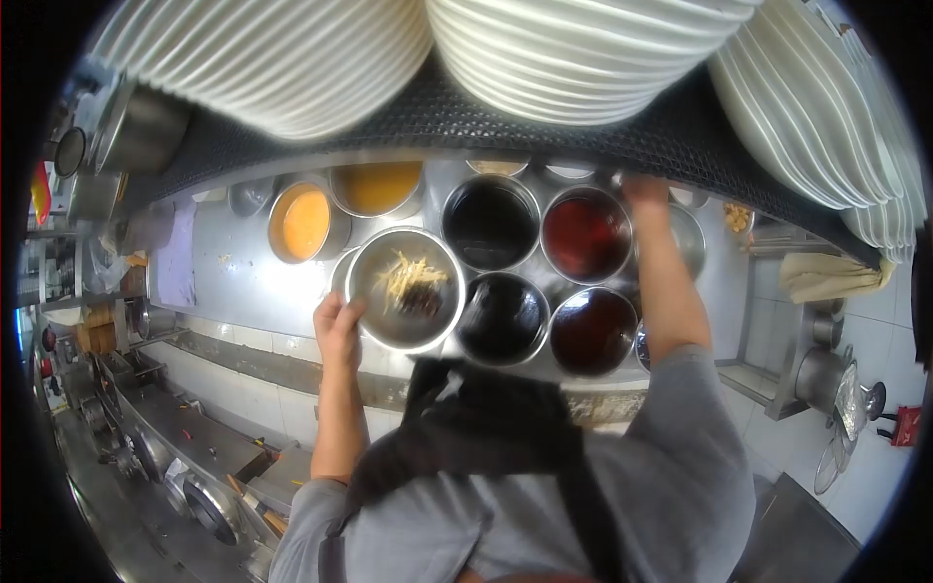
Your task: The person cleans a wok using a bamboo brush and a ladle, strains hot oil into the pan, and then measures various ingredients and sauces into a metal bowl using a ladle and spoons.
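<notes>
My left hand (340, 328) grips the rim of a round steel bowl (381, 328), tilted a little towards me. Pale yellow strips (412, 276) and a dark, chunky heap (421, 299) lie in that bowl. My right hand (644, 191) reaches to the back of the counter, under the shelf edge, beside a pot of red liquid (586, 235). Its fingers are blurred and partly hidden, so what they hold cannot be made out. Between the hands stand pots of dark liquid (490, 222), (501, 318) and a pot of dark red liquid (593, 331).
Stacked white plates (593, 58) stand on a shelf with a black mesh mat (408, 123) above the counter. Pots of orange liquid (306, 222) and yellow liquid (377, 185) stand at the back left. A beige cloth (834, 278) hangs at the right.
</notes>
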### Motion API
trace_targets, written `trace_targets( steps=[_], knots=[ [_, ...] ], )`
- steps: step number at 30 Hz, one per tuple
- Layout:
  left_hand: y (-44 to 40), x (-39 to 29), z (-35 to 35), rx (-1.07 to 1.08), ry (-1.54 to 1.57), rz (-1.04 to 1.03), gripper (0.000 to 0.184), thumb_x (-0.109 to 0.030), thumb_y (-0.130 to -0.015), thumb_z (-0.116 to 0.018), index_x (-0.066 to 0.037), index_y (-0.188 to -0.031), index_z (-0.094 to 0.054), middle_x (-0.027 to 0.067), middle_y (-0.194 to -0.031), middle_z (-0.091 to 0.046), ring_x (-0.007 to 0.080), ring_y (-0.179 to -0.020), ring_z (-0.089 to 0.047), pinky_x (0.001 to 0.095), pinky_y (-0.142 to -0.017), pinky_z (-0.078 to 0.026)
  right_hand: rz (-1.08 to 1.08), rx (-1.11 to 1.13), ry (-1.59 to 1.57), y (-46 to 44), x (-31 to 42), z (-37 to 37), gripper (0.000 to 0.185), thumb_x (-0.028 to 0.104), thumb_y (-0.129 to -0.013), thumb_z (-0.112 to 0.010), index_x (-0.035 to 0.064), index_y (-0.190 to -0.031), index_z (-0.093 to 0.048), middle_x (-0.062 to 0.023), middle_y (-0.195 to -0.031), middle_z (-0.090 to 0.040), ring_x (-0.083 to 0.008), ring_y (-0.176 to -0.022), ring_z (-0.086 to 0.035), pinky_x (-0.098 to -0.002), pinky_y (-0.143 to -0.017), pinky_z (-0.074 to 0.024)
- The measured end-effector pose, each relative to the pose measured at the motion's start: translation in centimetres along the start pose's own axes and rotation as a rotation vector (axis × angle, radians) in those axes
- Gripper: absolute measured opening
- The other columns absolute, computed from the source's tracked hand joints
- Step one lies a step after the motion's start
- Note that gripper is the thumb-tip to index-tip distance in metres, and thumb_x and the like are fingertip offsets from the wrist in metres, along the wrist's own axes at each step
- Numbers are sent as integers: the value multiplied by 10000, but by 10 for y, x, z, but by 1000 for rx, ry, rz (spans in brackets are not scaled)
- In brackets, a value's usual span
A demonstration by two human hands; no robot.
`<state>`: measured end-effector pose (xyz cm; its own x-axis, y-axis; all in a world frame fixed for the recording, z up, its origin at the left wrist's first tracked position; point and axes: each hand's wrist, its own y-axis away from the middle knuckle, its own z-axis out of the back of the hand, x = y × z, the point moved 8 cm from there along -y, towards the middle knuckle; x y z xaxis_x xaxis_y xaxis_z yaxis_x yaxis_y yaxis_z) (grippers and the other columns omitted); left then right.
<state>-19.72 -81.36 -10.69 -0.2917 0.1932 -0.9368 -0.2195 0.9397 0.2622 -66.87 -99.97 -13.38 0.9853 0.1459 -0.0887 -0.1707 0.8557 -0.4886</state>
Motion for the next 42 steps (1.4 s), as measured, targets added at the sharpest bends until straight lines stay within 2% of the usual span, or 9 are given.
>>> trace_targets(
  steps=[5, 11, 18, 21, 33, 37, 39, 41, 42],
  knots=[
    [0, 1, -18, -23, -30, -17, 128, 20, -773, -582, -73, -708, -524, -10, -728, -553, 72, -684, -488, 209, -634, -383, -86, -238, -93, -8, -10, -7, 370, 275, -751, -620, 95, -1071, -658, -159, -1155, -591, -360, -1116, -507, -460, -972, -383],
    [-4, 4, -38, 10, -114, -7, 211, -11, -765, -588, -108, -633, -455, -54, -644, -472, 37, -590, -381, 199, -528, -266, -118, -76, -108, -16, 7, 30, 265, 308, -610, -691, 154, -823, -724, -109, -996, -650, -325, -999, -575, -445, -893, -432],
    [-18, 10, -60, -12, -137, -10, 235, -28, -761, -590, -125, -611, -437, -62, -602, -448, 39, -551, -365, 201, -514, -262, -176, 72, -327, -22, 8, 24, 145, 241, -630, -678, 137, -725, -705, -50, -831, -669, -242, -884, -618, -412, -796, -472],
    [-23, 8, -69, 11, -142, -23, 229, -30, -765, -589, -121, -616, -442, -56, -605, -461, 45, -552, -377, 201, -519, -276, -440, 242, -518, -15, -2, 5, 100, 191, -668, -637, 101, -671, -680, -50, -789, -668, -235, -828, -617, -397, -771, -473],
    [-50, 10, -109, 69, -183, 23, 203, -28, -799, -579, -93, -648, -459, -13, -622, -513, 61, -551, -432, 199, -505, -326, -640, -40, -831, 24, -58, -11, 128, 164, -722, -601, 55, -709, -665, -74, -720, -656, -230, -704, -615, -377, -688, -490],
    [-58, 12, -124, 57, -142, 49, 206, -48, -803, -594, -58, -641, -465, 32, -600, -517, 105, -487, -480, 244, -445, -419, -306, -51, -749, -2, -15, 80, 155, 115, -817, -544, -6, -776, -633, -116, -678, -641, -200, -548, -587, -329, -537, -488],
    [-60, 13, -127, 69, -186, 56, 208, -51, -800, -598, -53, -639, -467, 38, -600, -520, 107, -485, -477, 240, -460, -428, -638, 55, -1482, -5, 11, 92, 166, 83, -874, -502, -19, -804, -612, -124, -698, -638, -169, -498, -563, -272, -436, -442],
    [-60, 12, -131, 62, -166, 43, 209, -51, -800, -598, -51, -638, -465, 38, -597, -513, 111, -483, -478, 244, -461, -436, -697, 216, -1501, -12, 43, 103, 188, 65, -895, -485, -9, -772, -607, -110, -702, -639, -156, -521, -569, -255, -437, -436],
    [-59, 12, -130, 46, -162, 44, 210, -52, -800, -597, -51, -638, -464, 36, -594, -508, 108, -484, -474, 245, -461, -437, -533, 136, -1612, -19, 56, 113, 167, 49, -892, -490, -8, -789, -608, -96, -687, -636, -159, -530, -577, -271, -445, -445]
  ],
)
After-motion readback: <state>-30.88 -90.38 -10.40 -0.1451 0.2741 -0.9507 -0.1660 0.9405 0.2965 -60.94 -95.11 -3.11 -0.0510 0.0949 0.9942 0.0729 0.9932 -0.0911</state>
